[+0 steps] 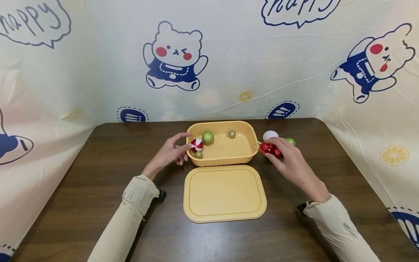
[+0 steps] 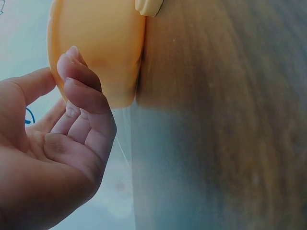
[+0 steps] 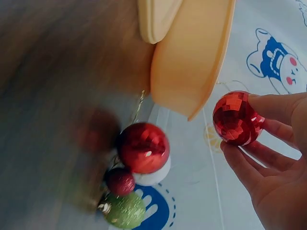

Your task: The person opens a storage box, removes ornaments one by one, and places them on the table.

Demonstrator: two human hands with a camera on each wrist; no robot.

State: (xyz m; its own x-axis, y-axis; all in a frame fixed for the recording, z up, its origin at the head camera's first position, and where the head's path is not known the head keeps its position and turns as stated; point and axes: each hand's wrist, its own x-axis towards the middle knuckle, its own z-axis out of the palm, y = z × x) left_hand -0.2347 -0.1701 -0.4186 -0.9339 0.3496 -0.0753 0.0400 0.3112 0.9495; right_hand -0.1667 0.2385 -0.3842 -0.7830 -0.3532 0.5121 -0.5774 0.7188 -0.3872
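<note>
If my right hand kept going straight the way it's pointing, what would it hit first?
Most likely the right end of the yellow box, met first by the red ball your right hand holds. Height is hard to judge, so it might pass over the rim.

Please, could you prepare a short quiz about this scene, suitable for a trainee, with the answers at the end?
1. Which hand holds a shiny red ball?
2. How many balls can be seen inside the box in the head view?
3. True or false: the lid is on the box.

Key:
1. The right hand.
2. Four: a green ball, a red-and-white ball and two small gold balls.
3. False; it lies flat on the table, on the person's side of the box.
</note>
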